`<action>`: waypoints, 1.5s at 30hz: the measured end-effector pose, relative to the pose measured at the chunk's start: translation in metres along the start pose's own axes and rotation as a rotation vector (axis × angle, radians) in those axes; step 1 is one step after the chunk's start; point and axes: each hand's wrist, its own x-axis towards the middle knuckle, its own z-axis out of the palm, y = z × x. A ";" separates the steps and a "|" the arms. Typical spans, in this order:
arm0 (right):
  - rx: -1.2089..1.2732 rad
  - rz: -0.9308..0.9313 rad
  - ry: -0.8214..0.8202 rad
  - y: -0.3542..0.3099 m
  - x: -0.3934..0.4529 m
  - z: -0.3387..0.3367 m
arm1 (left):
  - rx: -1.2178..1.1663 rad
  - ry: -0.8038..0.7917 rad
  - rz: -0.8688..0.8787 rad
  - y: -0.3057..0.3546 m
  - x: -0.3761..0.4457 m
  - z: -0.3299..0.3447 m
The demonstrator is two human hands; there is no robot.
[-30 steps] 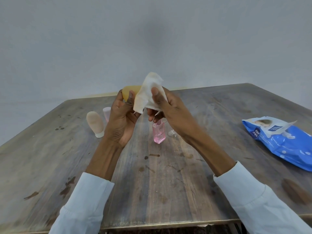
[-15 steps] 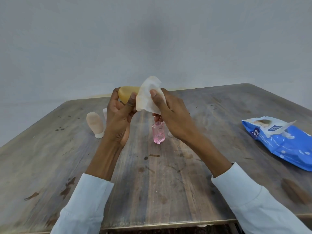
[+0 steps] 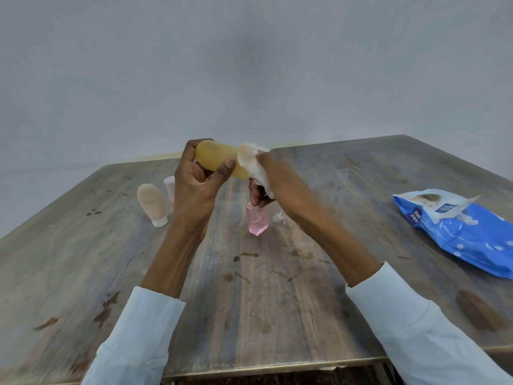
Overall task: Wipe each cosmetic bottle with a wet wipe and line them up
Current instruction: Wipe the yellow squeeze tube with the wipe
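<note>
Left hand (image 3: 194, 187) pinched yellow bottle (image 3: 219, 159) above pink bottle (image 3: 257, 222); right hand (image 3: 273, 179) fingers closed on wet wipe (image 3: 252, 162) (capped end). Best: rotate bottle, steady pressure

Plain grey-white wall (image 3: 249, 65) fills everything from 10 to 2 o'clock ahead of me; no windows or fixtures on it; light is soft and even, w/ a dimmer patch near 12. Below it my wooden table (image 3: 277, 301), grey-brown, worn, dark stains scattered approx. 7 to 5 o'clock; a yellowish strip runs along its far edge.
</note>
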 end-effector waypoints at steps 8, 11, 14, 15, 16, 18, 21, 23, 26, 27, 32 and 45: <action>-0.657 -0.498 0.274 0.018 0.001 0.007 | -0.249 0.094 -0.210 0.002 -0.003 0.003; -0.674 -0.513 0.322 0.020 0.001 0.008 | -0.249 0.041 -0.196 0.000 -0.001 0.002; -0.347 -0.364 0.242 0.012 -0.001 0.011 | -0.250 -0.046 -0.137 0.000 -0.001 -0.001; -0.178 -0.241 0.188 0.008 -0.001 0.011 | -0.243 -0.072 -0.111 0.000 0.000 -0.001; 0.009 -0.094 0.117 0.006 -0.002 0.011 | -0.221 -0.091 -0.079 -0.001 0.000 -0.002; 0.354 0.160 -0.050 0.002 -0.004 0.005 | -0.157 -0.127 -0.042 -0.001 0.001 -0.002; 0.570 0.316 -0.174 -0.001 -0.005 -0.002 | -0.099 -0.111 -0.035 0.000 0.000 -0.001; 0.429 0.251 -0.114 -0.003 -0.005 0.001 | -0.063 -0.046 -0.045 0.001 -0.001 0.001; -0.040 -0.034 0.090 0.004 -0.005 0.009 | -0.016 0.068 -0.080 -0.004 0.000 0.001; -0.194 -0.142 0.151 0.007 -0.005 0.012 | -0.014 0.102 -0.100 -0.006 0.001 0.001; -0.665 -0.409 0.204 0.014 -0.006 0.013 | -0.173 0.164 -0.227 -0.007 0.001 0.001; -0.800 -0.475 0.141 0.022 -0.007 0.016 | -0.168 0.237 -0.314 -0.010 0.006 -0.004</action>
